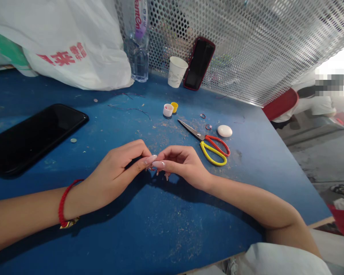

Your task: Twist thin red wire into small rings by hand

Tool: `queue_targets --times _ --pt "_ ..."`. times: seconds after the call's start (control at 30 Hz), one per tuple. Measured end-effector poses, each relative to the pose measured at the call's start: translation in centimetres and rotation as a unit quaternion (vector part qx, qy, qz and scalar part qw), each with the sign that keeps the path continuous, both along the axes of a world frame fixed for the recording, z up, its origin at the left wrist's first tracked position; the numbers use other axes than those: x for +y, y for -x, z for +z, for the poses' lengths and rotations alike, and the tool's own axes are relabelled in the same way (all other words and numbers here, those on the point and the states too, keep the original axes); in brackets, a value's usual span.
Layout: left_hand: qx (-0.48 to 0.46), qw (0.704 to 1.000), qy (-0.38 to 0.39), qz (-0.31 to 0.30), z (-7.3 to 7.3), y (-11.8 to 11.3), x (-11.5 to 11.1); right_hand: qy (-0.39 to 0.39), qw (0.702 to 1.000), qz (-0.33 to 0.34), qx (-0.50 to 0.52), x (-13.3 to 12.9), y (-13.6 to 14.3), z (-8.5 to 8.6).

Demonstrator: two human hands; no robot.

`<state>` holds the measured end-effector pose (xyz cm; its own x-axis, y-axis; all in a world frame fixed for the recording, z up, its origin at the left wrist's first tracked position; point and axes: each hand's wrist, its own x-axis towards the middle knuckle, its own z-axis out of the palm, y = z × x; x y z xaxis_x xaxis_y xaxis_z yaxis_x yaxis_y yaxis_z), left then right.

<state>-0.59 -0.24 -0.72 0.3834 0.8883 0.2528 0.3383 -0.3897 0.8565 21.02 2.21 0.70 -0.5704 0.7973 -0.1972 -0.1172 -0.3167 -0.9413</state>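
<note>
My left hand [122,170] and my right hand [182,164] meet fingertip to fingertip over the table. Both are closed in a pinch. Between them shows a bit of a small red ring [152,169]; the fingers hide most of it. Scissors [203,139] with one red and one yellow handle lie just beyond my right hand, blades slightly apart. Past them are two small thin rings [208,126] and a white oval object [224,131]. A small white cap [168,110] with something reddish inside stands beside a yellow cap [174,107].
A black phone [37,137] lies on the blue table [126,236] at left. Along the back stand a white plastic bag [83,46], a water bottle [139,57], a paper cup [177,72] and a red-edged phone [200,63] leaning on a perforated metal screen [246,49]. Loose threads [129,109] lie nearby.
</note>
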Motion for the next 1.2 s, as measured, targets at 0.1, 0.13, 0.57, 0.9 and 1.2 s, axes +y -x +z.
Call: queue_targets --times 0.1,0.13,0.57,0.9,1.2 --pt "0.006 1.0 -0.011 0.005 0.2 0.0 0.0 -0.011 1.0 0.003 -0.008 0.0 0.0 -0.1" --pt "0.007 1.0 -0.017 0.009 0.2 0.0 0.0 -0.019 1.0 0.002 -0.013 -0.1 0.0 -0.2" --pt "0.022 0.999 -0.032 0.019 0.6 -0.2 0.0 -0.054 0.998 -0.009 -0.022 0.0 0.0 -0.6" --pt "0.024 0.999 -0.023 0.021 -0.1 -0.1 -0.1 -0.075 0.996 -0.026 -0.036 -0.2 -0.1 -0.9" --pt "0.032 0.995 -0.056 0.082 0.4 -0.2 -0.2 -0.357 0.913 -0.133 -0.146 -1.9 -0.5 -0.1"
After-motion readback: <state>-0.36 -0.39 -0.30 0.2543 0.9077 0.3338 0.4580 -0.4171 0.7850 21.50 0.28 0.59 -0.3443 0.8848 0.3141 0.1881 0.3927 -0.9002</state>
